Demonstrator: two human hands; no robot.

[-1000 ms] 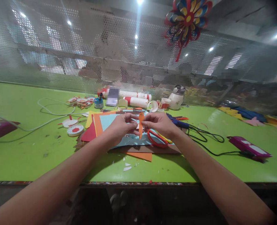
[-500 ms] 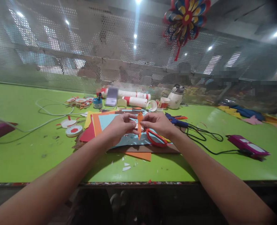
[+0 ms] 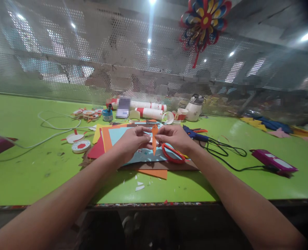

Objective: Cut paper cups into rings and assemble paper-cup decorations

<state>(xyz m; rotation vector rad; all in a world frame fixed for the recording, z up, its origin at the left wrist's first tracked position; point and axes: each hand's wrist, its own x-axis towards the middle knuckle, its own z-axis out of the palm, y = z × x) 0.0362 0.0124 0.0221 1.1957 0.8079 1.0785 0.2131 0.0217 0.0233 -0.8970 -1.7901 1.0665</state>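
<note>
A narrow orange paper cutout (image 3: 154, 139), with a rounded top and pointed lower end, stands upright between my hands above the stacked paper. My left hand (image 3: 136, 139) is closed, its thumb and fingertips pinched at the cutout's left edge. From the other side, my right hand (image 3: 173, 136) pinches the cutout between thumb and forefinger. Something white shows behind it, partly hidden by the fingers. Below my right hand lie red-handled scissors (image 3: 173, 154), resting on a light blue sheet (image 3: 143, 157).
Coloured sheets and brown card (image 3: 159, 165) lie beneath my hands. Left are a round tape-like disc (image 3: 81, 146) and a white cable. Behind stand a blue glue pot (image 3: 107, 115), paper cups (image 3: 150, 113) and a kettle-shaped bottle (image 3: 194, 108). Right lie a blue glue gun (image 3: 195, 134) and a purple box (image 3: 273, 161).
The camera view has shifted very slightly. Both hands keep their pinch on the orange paper cutout, which looks a little straighter now.
</note>
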